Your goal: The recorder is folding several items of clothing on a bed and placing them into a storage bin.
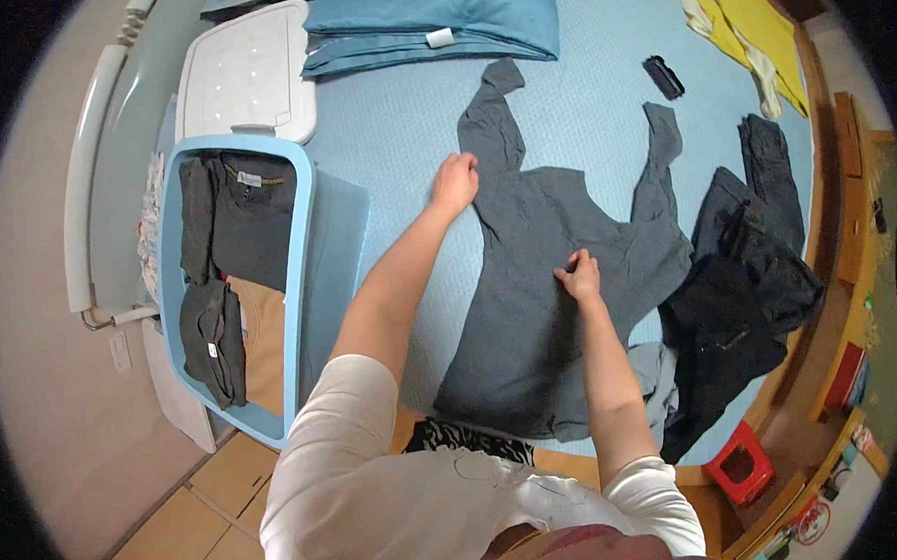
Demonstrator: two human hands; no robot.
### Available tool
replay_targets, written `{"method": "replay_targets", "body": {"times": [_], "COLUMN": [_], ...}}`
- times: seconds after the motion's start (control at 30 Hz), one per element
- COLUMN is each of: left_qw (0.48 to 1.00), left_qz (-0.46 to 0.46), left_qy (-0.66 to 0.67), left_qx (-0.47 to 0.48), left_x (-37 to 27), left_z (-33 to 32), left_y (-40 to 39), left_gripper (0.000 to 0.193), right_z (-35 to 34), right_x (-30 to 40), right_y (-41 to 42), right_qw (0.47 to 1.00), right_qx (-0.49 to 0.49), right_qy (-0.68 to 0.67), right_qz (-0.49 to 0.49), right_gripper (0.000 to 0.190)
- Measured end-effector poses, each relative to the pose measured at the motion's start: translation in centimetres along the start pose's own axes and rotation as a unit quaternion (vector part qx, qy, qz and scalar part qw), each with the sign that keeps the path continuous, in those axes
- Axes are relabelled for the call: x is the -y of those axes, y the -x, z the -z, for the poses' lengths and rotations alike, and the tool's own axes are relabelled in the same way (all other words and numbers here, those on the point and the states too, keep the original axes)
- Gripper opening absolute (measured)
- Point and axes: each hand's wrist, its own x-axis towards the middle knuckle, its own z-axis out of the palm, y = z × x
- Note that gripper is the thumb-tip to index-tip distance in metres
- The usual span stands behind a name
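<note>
A dark grey long-sleeved shirt (517, 299) lies spread on the pale blue quilted bed cover (403, 102), its neckline away from me and both sleeves stretched towards the far side. My left hand (455, 183) has its fingers curled on the shirt's left edge, where sleeve meets shoulder. Over the chest, below the neckline, my right hand (581, 278) touches the cloth with thumb and fingers a little apart. Whether it pinches any fabric is unclear. Small creases run through the shirt near these fingers.
A blue storage bin (303, 211) with folded clothes stands left, its white lid (248, 71) behind. Folded blue bedding (429, 18) lies at the far side. Dark garments (742, 305) are heaped right, near a black case-like object (663, 77), a yellow garment (760, 26) and a red plastic object (740, 464).
</note>
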Motion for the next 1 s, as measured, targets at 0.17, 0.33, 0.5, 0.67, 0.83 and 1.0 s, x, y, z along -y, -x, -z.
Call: {"method": "replay_targets", "body": {"times": [0.17, 0.33, 0.5, 0.67, 0.83, 1.0], "left_qw": [0.965, 0.867, 0.832, 0.722, 0.868, 0.927], "left_qz": [0.231, 0.352, 0.32, 0.229, -0.002, -0.288], "left_qy": [0.074, 0.352, 0.429, 0.471, 0.275, 0.218], "left_qx": [-0.099, -0.02, -0.15, -0.452, -0.415, 0.1], "left_x": [3.4, 1.7, 1.8, -2.5, -8.8, -19.7], "left_z": [-1.1, -3.0, 2.5, 11.7, 12.6, 5.8], "left_y": [-8.7, -11.3, -12.7, -10.0, -3.6, 8.0], "left_gripper": [0.031, 0.047, 0.031, 0.026, 0.037, 0.026], "right_z": [-0.1, 0.1, 0.4, -0.4, -0.2, -0.6], "right_x": [2.4, 2.0, 2.2, 1.4, 1.5, -2.5], "right_y": [-1.8, -2.5, -2.6, -2.9, -3.1, -3.1], "right_qw": [0.993, 0.99, 0.989, 0.99, 0.991, 0.992], "right_qx": [0.068, 0.065, 0.084, 0.038, 0.076, 0.119], "right_qy": [0.064, 0.072, 0.067, 0.071, 0.069, -0.044], "right_qz": [-0.07, -0.106, -0.103, -0.115, -0.091, 0.025], "right_gripper": [0.054, 0.055, 0.059, 0.054, 0.062, 0.035]}}
